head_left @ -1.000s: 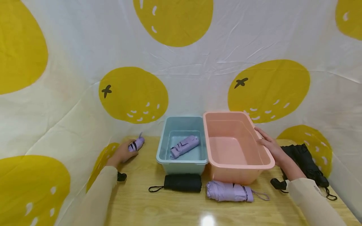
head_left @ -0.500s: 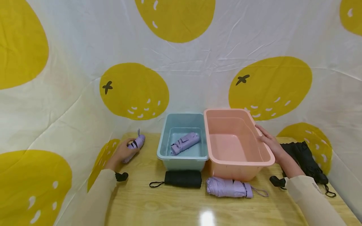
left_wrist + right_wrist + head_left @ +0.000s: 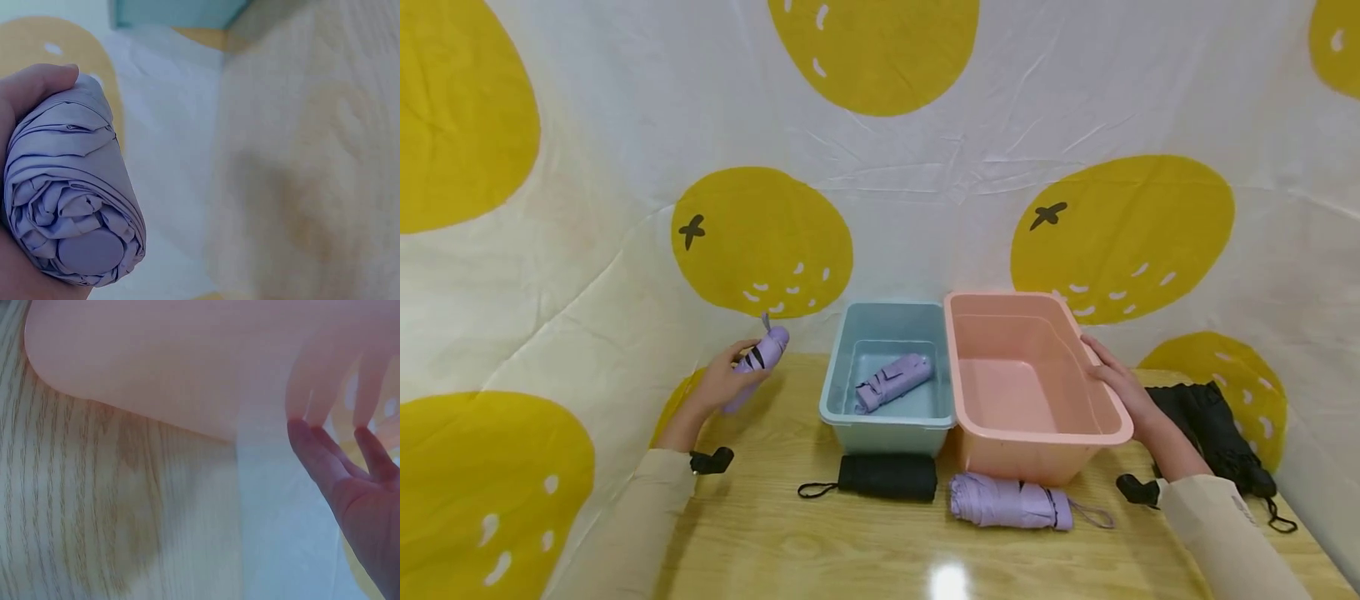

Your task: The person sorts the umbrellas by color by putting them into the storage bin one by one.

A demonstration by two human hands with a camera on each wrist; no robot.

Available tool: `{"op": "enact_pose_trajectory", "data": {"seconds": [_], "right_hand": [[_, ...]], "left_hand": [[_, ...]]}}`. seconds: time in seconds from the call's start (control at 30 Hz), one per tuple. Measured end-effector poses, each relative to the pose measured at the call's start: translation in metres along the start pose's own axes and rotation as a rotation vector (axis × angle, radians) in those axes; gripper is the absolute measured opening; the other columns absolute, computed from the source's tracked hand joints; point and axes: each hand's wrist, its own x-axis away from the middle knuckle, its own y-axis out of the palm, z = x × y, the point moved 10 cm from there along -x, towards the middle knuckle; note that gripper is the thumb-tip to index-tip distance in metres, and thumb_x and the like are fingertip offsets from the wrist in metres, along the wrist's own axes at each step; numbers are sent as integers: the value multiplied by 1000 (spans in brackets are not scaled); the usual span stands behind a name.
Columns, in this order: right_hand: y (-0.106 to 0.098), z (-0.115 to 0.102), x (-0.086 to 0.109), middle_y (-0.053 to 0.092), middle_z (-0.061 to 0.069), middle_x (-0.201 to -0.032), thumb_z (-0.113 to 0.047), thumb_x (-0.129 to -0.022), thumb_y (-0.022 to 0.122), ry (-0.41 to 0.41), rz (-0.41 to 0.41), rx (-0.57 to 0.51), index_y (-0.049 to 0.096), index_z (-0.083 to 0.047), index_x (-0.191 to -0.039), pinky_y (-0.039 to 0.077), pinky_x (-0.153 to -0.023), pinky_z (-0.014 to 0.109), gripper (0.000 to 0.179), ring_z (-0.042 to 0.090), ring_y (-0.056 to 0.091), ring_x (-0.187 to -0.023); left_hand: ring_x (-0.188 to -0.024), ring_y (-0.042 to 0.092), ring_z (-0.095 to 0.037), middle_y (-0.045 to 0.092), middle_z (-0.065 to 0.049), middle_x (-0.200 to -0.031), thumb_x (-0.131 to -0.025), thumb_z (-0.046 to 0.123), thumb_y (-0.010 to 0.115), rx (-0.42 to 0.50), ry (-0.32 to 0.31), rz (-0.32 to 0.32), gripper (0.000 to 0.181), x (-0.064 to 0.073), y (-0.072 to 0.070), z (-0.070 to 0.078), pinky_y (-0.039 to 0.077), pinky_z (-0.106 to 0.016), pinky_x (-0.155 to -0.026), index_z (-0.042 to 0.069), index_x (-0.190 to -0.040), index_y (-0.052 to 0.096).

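Observation:
A folded lilac umbrella [image 3: 763, 352] is held up by my left hand [image 3: 718, 379], fingers wrapped round it, at the left of the head view. Its rolled end [image 3: 87, 244] faces the left wrist camera. Over at the right, my right hand [image 3: 1123, 392] touches the outer side of the pink basin [image 3: 1037, 435]. In the right wrist view its fairly straight fingertips [image 3: 300, 429] meet the basin's wall. Left of that basin stands a light blue basin [image 3: 887, 423] with another folded lilac umbrella [image 3: 893, 383] lying inside.
In front of the blue basin lies a black folded umbrella [image 3: 887, 477] with a wrist loop. A rolled lilac umbrella [image 3: 1009, 502] lies before the pink basin. Black folded umbrellas [image 3: 1213, 433] lie at the table's right edge. A fruit-patterned cloth [image 3: 910, 225] hangs behind the table [image 3: 820, 550].
My left hand has raised the lilac umbrella off the table and tilted it more upright. My right hand has stayed at the pink basin. The head view has shifted slightly.

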Motion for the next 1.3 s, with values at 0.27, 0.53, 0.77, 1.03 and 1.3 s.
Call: {"op": "enact_pose_trajectory", "data": {"seconds": [0.27, 0.53, 0.77, 1.03, 1.3], "right_hand": [[1, 0, 0, -8, 21, -159, -24, -107, 37, 8, -5, -8, 2, -27, -157, 50, -85, 24, 62, 0, 55, -111], [-3, 1, -2, -4, 20, -160, -27, -106, 38, 16, 29, 23, 4, -28, -157, 48, -86, 21, 61, 1, 52, -112], [-3, 2, 1, -2, 22, -159, -28, -106, 39, 37, 41, 41, 3, -28, -157, 50, -86, 25, 63, 4, 54, -111], [-6, -5, 1, -3, 22, -159, -24, -106, 39, -5, 51, -6, 4, -25, -157, 48, -85, 20, 63, 0, 53, -110], [-6, -2, 9, -2, 23, -159, -25, -106, 38, 18, 55, 14, 4, -28, -157, 50, -84, 22, 62, 2, 55, -108]], "left_hand": [[-100, 53, -33, 56, -20, -121, -85, 33, 76, 39, 84, -24, 67, -16, -9, 54, 48, -45, -75, 14, -143, 48], [-96, 55, -32, 59, -16, -117, -82, 34, 79, -3, 172, -84, 69, -35, -4, 113, 50, -44, -74, 18, -142, 50], [-94, 56, -31, 58, -14, -113, -81, 35, 80, 17, 189, -143, 68, -56, 16, 148, 51, -42, -74, 20, -141, 51], [-93, 57, -30, 56, -13, -114, -81, 35, 79, 33, 202, -223, 65, -79, 51, 184, 53, -40, -73, 22, -139, 53], [-92, 56, -28, 58, -10, -111, -81, 31, 79, 38, 247, -287, 60, -86, 95, 210, 53, -37, -71, 24, -135, 56]]}}
